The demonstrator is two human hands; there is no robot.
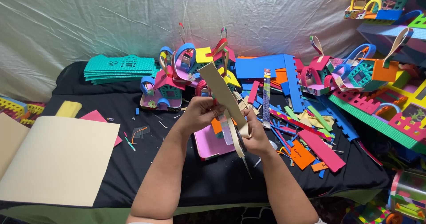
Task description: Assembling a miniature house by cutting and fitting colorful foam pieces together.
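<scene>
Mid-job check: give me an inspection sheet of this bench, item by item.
Surface: black cloth table, strewn with small foam offcuts.
Job's things: cream foam strip held up between both hands; scissors in the right hand, blades pointing down.
Clutter: cream foam sheet at left; teal stack; foam houses; pink tray; coloured strips at right.
Grippers: left hand fingers closed on the strip; right hand around the scissors and the strip's lower end.
Cables: nothing seen.
Surroundings: pale backdrop sheet; more foam models at right.
</scene>
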